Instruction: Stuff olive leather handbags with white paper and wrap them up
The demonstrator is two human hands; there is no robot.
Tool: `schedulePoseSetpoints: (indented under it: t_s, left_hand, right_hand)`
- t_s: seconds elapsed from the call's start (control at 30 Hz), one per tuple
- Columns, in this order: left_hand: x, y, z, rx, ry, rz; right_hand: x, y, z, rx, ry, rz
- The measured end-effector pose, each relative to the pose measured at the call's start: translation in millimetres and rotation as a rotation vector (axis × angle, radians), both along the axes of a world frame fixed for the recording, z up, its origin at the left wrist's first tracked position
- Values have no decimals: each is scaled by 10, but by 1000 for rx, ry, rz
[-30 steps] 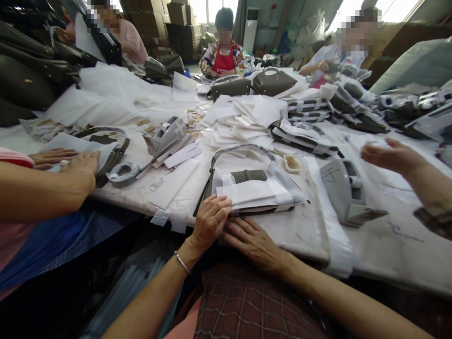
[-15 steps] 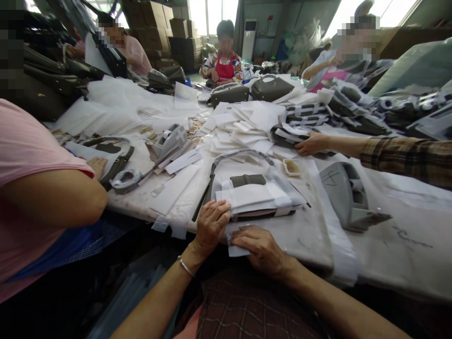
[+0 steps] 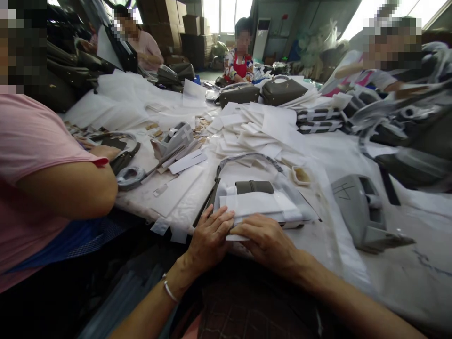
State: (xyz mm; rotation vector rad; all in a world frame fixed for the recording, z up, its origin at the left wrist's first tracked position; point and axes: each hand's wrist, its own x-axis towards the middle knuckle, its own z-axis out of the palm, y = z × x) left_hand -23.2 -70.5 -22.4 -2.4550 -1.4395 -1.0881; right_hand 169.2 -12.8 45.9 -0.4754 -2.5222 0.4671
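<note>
Both forearms are reaching up and inward from the bottom of the view, converging at the middle. The left hand (image 3: 211, 238) is lying palm down with its fingers (image 3: 223, 220) spread slightly and pointing up and to the right, and a thin bracelet (image 3: 170, 292) is circling its wrist. The right hand (image 3: 267, 238) is lying palm down just beside it, fingers extended leftward, fingertips meeting those of the left. Both hands are flat, neither curling closed.

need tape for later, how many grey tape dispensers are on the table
2: one grey plastic tape dispenser on the white table, right of the wrapped handbag; another grey dispenser left of centre. More may be hidden under paper.
</note>
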Motion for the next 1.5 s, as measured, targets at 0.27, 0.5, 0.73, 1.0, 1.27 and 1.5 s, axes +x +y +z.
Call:
schedulePoseSetpoints:
  t_s: [0.27, 0.5, 0.73, 1.0, 1.27, 1.5]
  left_hand:
    - [231, 35, 146, -49, -195, 252]
    - [322, 221, 123, -52, -137, 449]
    - [283, 275, 176, -140, -102, 508]
    - [379, 57, 252, 8, 91, 260]
    - [434, 8, 195, -45, 163, 321]
    - [428, 41, 168, 6, 191, 346]
  right_hand:
    - [-181, 465, 86, -165, -304, -211]
    - [-299, 699, 22, -276, -277, -288]
    - [-361, 741, -109, -328, -304, -407]
    - [-366, 777, -114, -381, -358, -416]
    - [-460, 846, -25, -287, -361, -556]
    - [886, 619, 498, -266, 245, -825]
